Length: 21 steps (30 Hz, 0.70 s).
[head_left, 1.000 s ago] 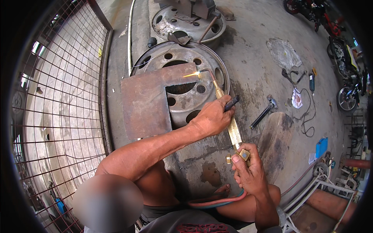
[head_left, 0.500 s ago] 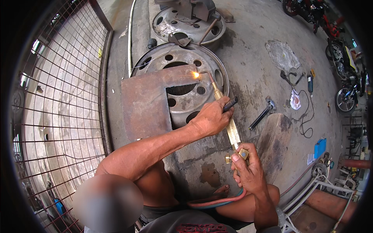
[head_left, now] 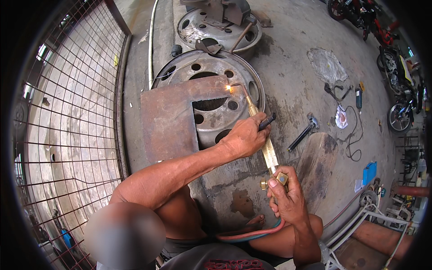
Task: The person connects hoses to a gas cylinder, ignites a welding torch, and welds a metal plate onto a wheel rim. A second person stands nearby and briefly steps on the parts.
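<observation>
A brass gas cutting torch [head_left: 270,155] runs between my two hands, its bent tip [head_left: 241,86] at the right end of a rusty steel plate [head_left: 168,119]. A small bright flame glows at that end of the plate. Around the torch's front tube my left hand [head_left: 245,137] is closed; a short black rod [head_left: 267,121] juts out from its fingers. Lower down, my right hand [head_left: 289,195] grips the torch's rear by the brass valve knobs. The L-shaped plate rests on a grey steel wheel rim [head_left: 238,69]. Red and blue hoses [head_left: 252,235] trail below my right hand.
Beyond lies a second wheel rim [head_left: 220,31] with metal pieces on it. Wire mesh fencing [head_left: 76,112] stands left. To the right are a hammer [head_left: 302,135], a wooden board [head_left: 317,155], a corded tool [head_left: 358,98] and motorcycles [head_left: 400,112].
The flame's glow at the plate's end looks smaller, and the torch tip is slightly shifted. Both hands keep the same hold.
</observation>
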Motion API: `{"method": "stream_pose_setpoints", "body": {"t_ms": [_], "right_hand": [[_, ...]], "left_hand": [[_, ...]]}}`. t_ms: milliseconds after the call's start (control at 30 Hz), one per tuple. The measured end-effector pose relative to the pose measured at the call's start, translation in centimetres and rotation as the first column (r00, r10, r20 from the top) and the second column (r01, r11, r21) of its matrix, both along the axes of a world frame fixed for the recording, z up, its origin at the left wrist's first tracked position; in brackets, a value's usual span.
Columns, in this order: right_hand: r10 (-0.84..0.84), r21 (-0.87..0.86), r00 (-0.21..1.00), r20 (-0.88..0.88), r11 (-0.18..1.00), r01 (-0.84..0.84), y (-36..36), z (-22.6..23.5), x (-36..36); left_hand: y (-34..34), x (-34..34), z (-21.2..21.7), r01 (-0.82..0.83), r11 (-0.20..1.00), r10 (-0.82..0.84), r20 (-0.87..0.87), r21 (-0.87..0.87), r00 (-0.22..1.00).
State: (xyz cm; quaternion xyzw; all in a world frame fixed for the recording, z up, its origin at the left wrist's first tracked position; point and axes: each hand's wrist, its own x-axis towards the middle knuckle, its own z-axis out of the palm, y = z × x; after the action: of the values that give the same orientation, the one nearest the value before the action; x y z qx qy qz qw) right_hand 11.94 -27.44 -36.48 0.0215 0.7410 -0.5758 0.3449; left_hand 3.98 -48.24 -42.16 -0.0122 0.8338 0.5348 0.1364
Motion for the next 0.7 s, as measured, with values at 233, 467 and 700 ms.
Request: {"method": "stream_pose_setpoints", "body": {"t_ms": [233, 467, 700], "right_hand": [[0.008, -0.024, 1.000, -0.002, 1.000, -0.008, 0.08, -0.07, -0.06], [0.012, -0.019, 1.000, 0.000, 1.000, -0.012, 0.16, 0.00, -0.11], [0.009, -0.013, 1.000, 0.000, 1.000, -0.009, 0.08, 0.23, -0.14]], "left_hand": [[-0.02, 0.08, 0.14, -0.006, 1.000, 0.006, -0.025, -0.013, 1.000], [0.03, 0.04, -0.03, -0.016, 1.000, 0.016, -0.030, -0.003, 0.999], [0.04, 0.08, 0.49, -0.019, 1.000, 0.019, -0.007, -0.010, 1.000]]}}
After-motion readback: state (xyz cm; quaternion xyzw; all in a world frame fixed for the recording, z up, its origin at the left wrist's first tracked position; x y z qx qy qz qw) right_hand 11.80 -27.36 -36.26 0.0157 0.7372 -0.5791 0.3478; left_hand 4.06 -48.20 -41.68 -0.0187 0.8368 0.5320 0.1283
